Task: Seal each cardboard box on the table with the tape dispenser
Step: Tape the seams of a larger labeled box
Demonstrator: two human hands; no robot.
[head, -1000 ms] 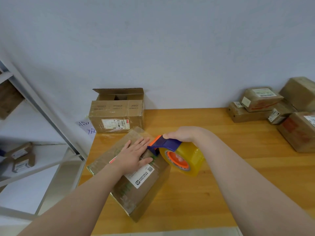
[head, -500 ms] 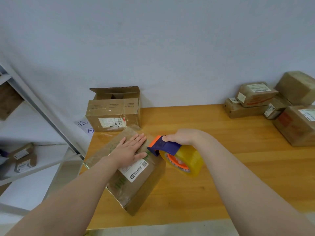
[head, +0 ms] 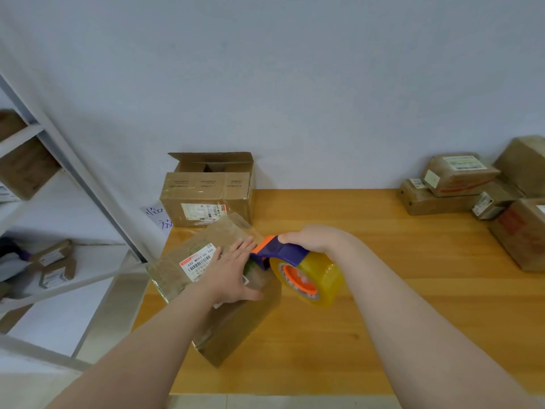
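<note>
Nearest the viewer, two bare forearms reach in over the front edge of the honey-coloured wooden table (head: pixel 309 349). The left hand (head: pixel 231 274) lies flat with fingers straight and close together, pressing down on the top of a brown, tape-wrapped cardboard box (head: pixel 236 329) that sits askew, one corner pointing toward the viewer. Just left of that hand's fingers, a white shipping label with a red strip and a barcode (head: pixel 198 261) shows on the box top; a second label is mostly hidden under the palm. Right beside the left fingertips is the purple tape dispenser with an orange nose (head: pixel 280 250) — its front end meets the box's upper right edge. The right hand (head: pixel 314 239) is curled over the dispenser's handle from above, gripping it. Below that wrist hangs the thick roll of yellowish clear tape on an orange hub (head: pixel 312 278), beside the box's right face; whether it touches the box cannot be told. Beyond the left hand, an open brown carton (head: pixel 206 199) with raised flaps stands against the pale wall, close behind the pressed box, and a white paper sheet with handwritten characters (head: pixel 157 216) hangs just left of it. Well off to the right of the right hand — at the table's back corner — lies a heap of smaller brown labelled parcels (head: pixel 460 178). Far left of the left hand, past the table's edge, a white metal shelf rack (head: pixel 78 175) holds more small boxes.
</note>
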